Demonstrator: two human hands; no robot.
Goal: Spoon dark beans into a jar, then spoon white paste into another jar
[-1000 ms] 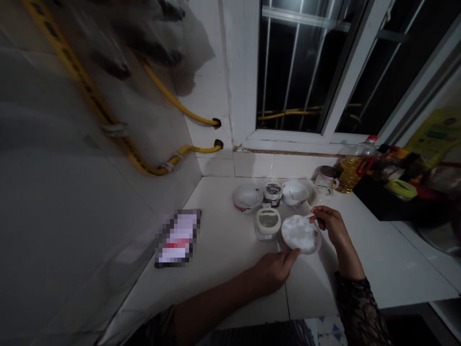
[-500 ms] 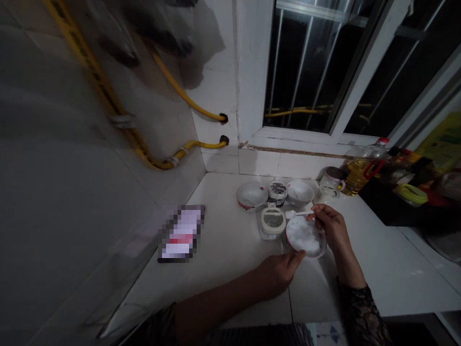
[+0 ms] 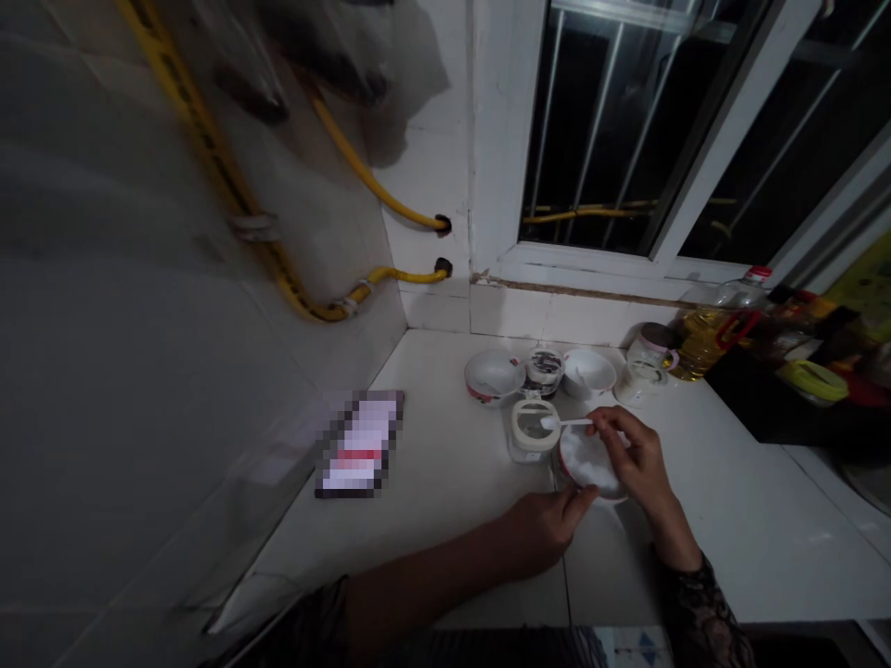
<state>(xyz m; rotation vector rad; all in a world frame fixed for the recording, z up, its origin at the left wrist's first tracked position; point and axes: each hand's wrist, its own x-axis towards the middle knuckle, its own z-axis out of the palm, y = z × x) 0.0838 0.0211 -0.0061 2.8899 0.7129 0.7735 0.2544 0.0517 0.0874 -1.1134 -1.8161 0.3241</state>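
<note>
White tiled counter (image 3: 445,482), two bowls (image 3: 493,376) at back, open jar (image 3: 533,429), oil bottle (image 3: 710,325), flat packet (image 3: 360,445) at left

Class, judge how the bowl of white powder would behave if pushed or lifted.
The bowl looks ceramic: probably rigid and breakable. Powder fills it near the rim, so tilting would likely spill some. On the smooth counter it should slide, not roll.

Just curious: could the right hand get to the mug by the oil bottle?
Probably yes: the mug stands just beyond the right hand, nothing between, though it holds a spoon.
</note>
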